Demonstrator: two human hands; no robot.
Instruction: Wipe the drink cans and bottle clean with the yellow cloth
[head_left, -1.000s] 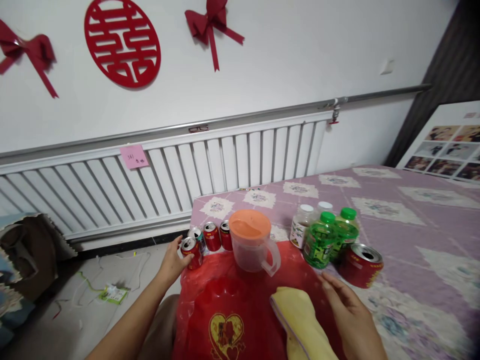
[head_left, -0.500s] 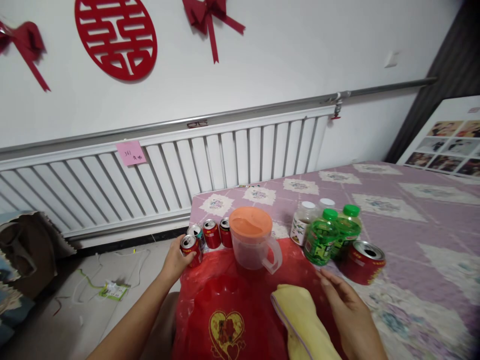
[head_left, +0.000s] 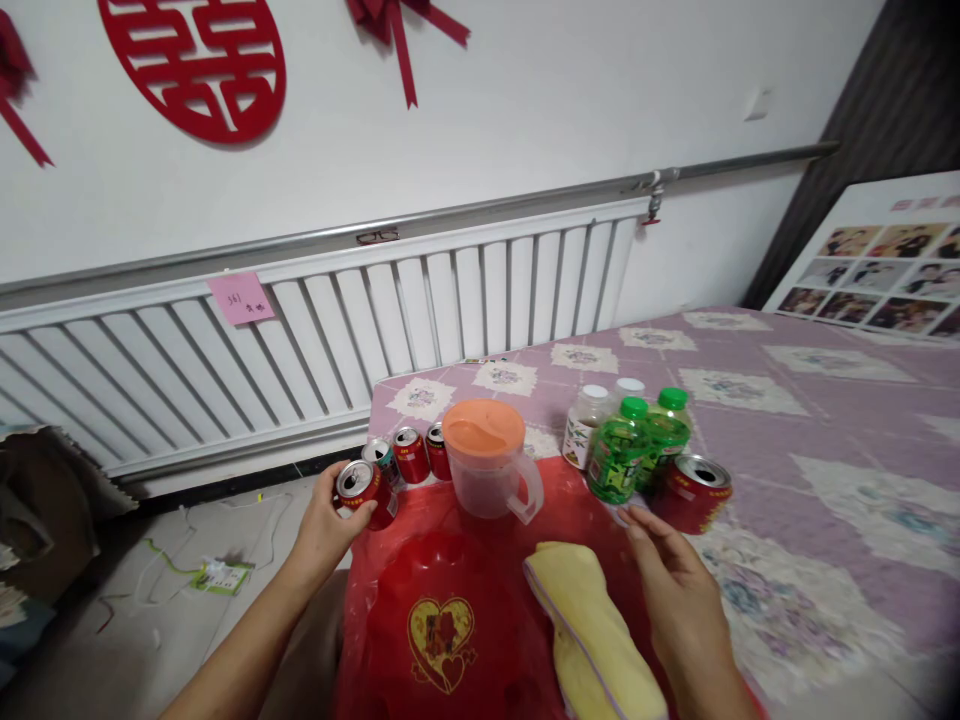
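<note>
At the left edge of the table my left hand (head_left: 330, 520) is wrapped round a red drink can (head_left: 369, 500), which is open and tilted. My right hand (head_left: 679, 590) is by the right edge of the red plastic sheet (head_left: 551, 505). Its thumb and fingertips are pressed together, and what they pinch is not clear. Just left of that hand lies a folded yellow cloth (head_left: 592, 630). A red tray (head_left: 397, 600) with a gold heart sits on the sheet. Behind it stands a clear pitcher (head_left: 484, 485) with an orange lid.
Several cans, including a red can (head_left: 411, 457), stand left of the pitcher. Green bottles (head_left: 616, 465) and a white-capped bottle (head_left: 581, 430) stand at right, beside a larger red can (head_left: 691, 495). A radiator (head_left: 480, 300) runs behind the table. Cords (head_left: 172, 560) lie on the floor.
The red can in my left hand has become more tilted and shifted slightly left. My right hand stays by the sheet's edge. The whole view has moved a little.
</note>
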